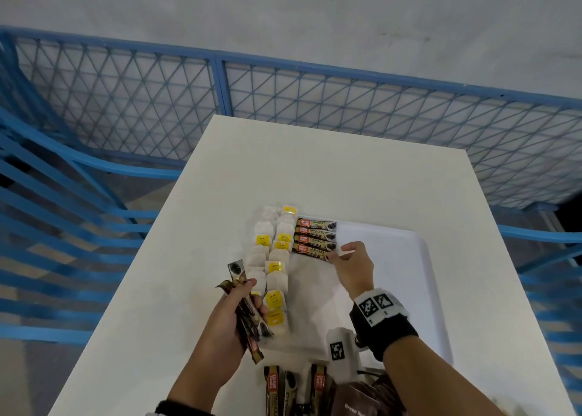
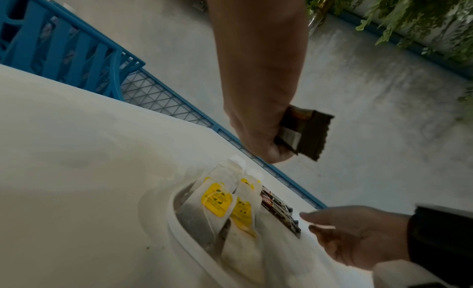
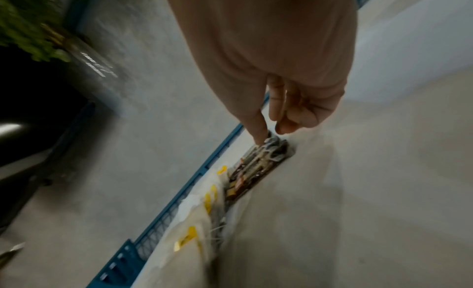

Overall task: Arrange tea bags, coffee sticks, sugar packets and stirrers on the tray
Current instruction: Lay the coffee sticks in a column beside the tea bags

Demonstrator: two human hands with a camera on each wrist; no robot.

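Brown foil coffee sticks, a small bunch, clamped in the left hand grip: fingers curled round the middle, long axis running away from the body and tilted a little left, both ends sticking out past the fist. Held just above the tray's near-left corner, over the tea bags.

Right hand grip loose, nothing held: fingers half-curled, index fingertip down on the right end of the nearest laid stick; contact looks like a nudge to square it up, not a pinch.

Laid sticks: four in a tight stack of rows at the far end of the white tray, long axes parallel to the tray's far edge, red label ends pointing left, touching side to side.

Tea bags: two overlapping columns along the tray's left edge, yellow tags up. Looks finished.

Progress, judged: tea bags done, coffee partway. Left: bunch in hand plus more sticks at the near worktop edge, long axes toward the tray. Brown sugar packet beside them, not yet placed. Stirrers: can't make out any.
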